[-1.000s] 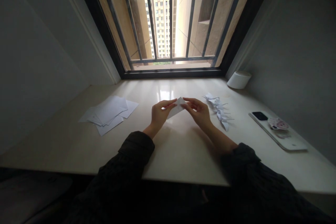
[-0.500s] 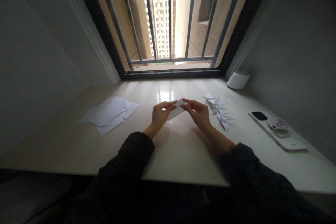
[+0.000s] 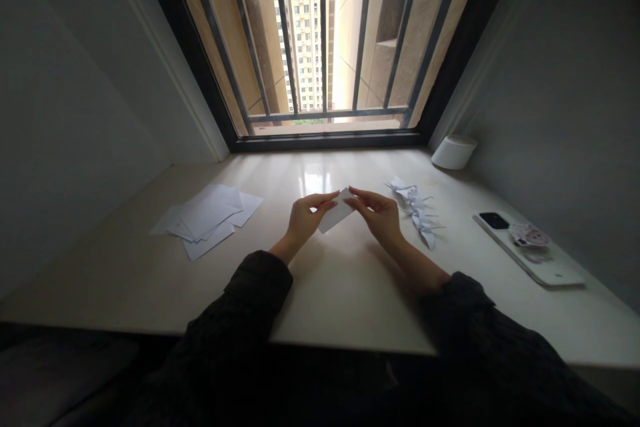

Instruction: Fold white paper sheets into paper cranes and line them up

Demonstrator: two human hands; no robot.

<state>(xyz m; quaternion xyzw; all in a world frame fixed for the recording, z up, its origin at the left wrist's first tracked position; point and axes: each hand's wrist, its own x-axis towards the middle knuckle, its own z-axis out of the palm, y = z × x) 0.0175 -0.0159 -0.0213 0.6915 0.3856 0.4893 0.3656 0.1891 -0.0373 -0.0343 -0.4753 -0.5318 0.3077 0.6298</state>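
Between my two hands is a small white piece of folded paper, tilted with one corner pointing up. My left hand pinches its left side between thumb and fingers. On the other side, my right hand grips the paper near its upper corner, thumb on the face towards me. The fingertips behind the paper are hidden. Just right of my right hand, several folded white paper cranes lie in a row on the pale tabletop. A loose stack of white paper sheets rests to the left.
A white phone with a round cartoon grip lies at the right. Against the right wall stands a white cup-like object. A barred window with a dark frame closes off the back; the table's front edge runs close to my body.
Both hands stay in nearly the same place. The paper and my left hand have shifted very slightly; my grip on the paper is unchanged.
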